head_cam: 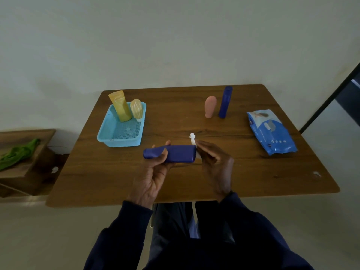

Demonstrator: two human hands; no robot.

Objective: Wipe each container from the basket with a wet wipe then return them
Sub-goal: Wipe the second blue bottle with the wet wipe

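Far left we log the basket (109, 140): turquoise plastic with a mesh floor. A yellow tube (120, 107) and a ribbed cream bottle (137, 109) stand at its far end.

Near centre, above the table (97, 182), the left hand (153, 172) grips the blue bottle (175, 153) round its narrower left end. The bottle is smooth and flat-sided with rounded corners, and its long axis runs left to right. At its right end the right hand (214, 160) pinches a crumpled white wipe (192, 138).

We judge this bottle to be mid-wipe. Its return goes far-left, and the left hand is nearer the basket.

Further right, a pink bottle (210, 107) and a tall blue bottle (225, 102) stand upright, just beside each other. The pack (271, 131), of glossy soft film, lies flat at the right.
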